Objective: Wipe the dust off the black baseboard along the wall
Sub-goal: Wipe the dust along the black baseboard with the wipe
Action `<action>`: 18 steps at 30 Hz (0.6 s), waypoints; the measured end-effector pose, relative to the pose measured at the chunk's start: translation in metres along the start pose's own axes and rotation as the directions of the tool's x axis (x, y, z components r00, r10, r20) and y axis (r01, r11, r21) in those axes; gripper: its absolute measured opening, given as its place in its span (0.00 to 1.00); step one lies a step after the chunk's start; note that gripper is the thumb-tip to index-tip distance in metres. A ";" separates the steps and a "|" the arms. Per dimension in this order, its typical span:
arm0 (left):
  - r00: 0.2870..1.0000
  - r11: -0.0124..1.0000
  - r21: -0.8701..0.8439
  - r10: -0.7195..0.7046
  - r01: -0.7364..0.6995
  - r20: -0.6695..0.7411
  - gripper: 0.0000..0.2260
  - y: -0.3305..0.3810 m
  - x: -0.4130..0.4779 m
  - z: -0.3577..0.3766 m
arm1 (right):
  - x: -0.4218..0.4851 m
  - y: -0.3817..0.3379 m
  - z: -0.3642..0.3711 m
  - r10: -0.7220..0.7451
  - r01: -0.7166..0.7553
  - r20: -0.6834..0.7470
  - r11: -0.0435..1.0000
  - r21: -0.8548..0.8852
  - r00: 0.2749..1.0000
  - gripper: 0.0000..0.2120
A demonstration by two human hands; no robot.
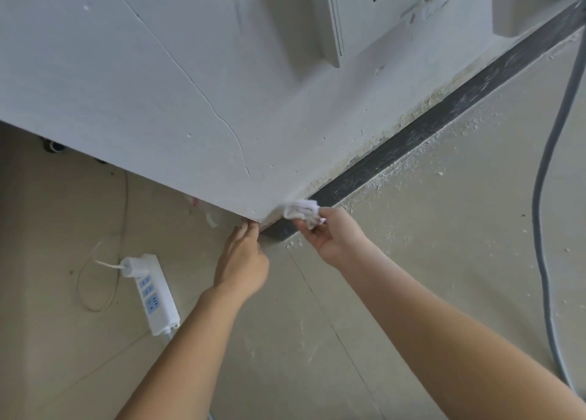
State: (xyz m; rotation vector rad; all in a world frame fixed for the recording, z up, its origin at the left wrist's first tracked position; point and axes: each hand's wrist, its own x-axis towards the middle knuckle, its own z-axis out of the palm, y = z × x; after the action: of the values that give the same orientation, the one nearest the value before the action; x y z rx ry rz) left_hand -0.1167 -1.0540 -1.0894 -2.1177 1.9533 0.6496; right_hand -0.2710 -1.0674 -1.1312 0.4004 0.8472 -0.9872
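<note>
A black baseboard (421, 131) runs along the foot of the white wall from the wall's corner up to the right, streaked with pale dust. My right hand (333, 235) grips a crumpled white cloth (301, 212) and holds it against the baseboard's top edge close to the corner. My left hand (242, 261) reaches to the wall corner, its straight fingertips touching the bottom of the corner beside the baseboard's end.
White dust and crumbs lie on the beige floor (444, 229) along the baseboard. A white power strip (155, 293) with a plugged charger and thin cable lies at left. A thick grey cable (545, 197) hangs at right. White boxes (348, 14) are mounted on the wall.
</note>
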 end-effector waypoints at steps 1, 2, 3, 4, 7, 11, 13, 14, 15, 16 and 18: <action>1.000 1.000 0.001 0.000 0.000 0.015 0.26 -0.001 0.000 -0.001 | -0.001 -0.002 -0.008 -0.052 0.053 -0.009 0.993 0.105 0.999 0.10; 0.999 1.000 -0.001 -0.001 0.001 0.037 0.25 -0.002 -0.001 -0.003 | 0.000 -0.001 -0.017 -0.096 0.103 -0.043 0.974 0.201 0.994 0.11; 0.998 1.000 0.004 0.001 -0.001 0.065 0.24 -0.003 -0.002 -0.006 | 0.002 0.003 -0.025 -0.114 0.132 -0.085 0.959 0.250 0.990 0.13; 0.995 1.000 0.026 -0.003 0.001 0.096 0.24 -0.002 -0.005 -0.011 | 0.004 0.010 -0.033 -0.102 0.128 -0.119 0.963 0.236 0.988 0.13; 0.990 0.984 0.180 -0.025 0.000 0.139 0.26 0.005 -0.019 -0.024 | 0.012 0.044 -0.038 0.044 -0.042 -0.114 0.999 0.017 0.992 0.13; 0.914 0.863 0.346 0.404 -0.368 -0.035 0.20 0.025 -0.033 -0.042 | 0.026 0.069 -0.025 0.108 -0.127 -0.102 0.970 -0.206 0.989 0.13; 0.689 0.592 0.596 0.720 -0.542 -0.089 0.22 0.031 -0.026 -0.051 | 0.034 0.070 -0.018 0.084 -0.106 -0.100 0.964 -0.245 0.991 0.10; 0.632 0.459 0.714 0.774 -0.528 -0.031 0.24 0.033 -0.021 -0.056 | 0.037 0.067 -0.015 0.081 -0.101 -0.087 0.960 -0.261 0.993 0.08; 0.626 0.327 0.827 0.779 -0.458 0.039 0.26 0.036 -0.016 -0.059 | 0.039 0.064 -0.011 0.083 -0.102 -0.078 0.953 -0.285 0.994 0.07; 0.625 0.202 0.907 0.776 -0.369 0.081 0.28 0.038 -0.009 -0.062 | 0.041 0.059 -0.008 0.085 -0.106 -0.078 0.943 -0.316 0.993 0.06; 0.638 0.059 0.971 0.763 -0.230 0.105 0.30 0.042 0.002 -0.064 | 0.045 0.050 -0.007 0.071 -0.095 -0.077 0.920 -0.380 0.994 0.05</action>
State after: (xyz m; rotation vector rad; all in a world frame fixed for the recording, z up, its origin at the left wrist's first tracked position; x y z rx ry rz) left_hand -0.1461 -1.0877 -1.0270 -0.6841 2.3398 -0.9853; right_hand -0.2190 -1.0629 -1.1736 0.1286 1.0469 -0.7100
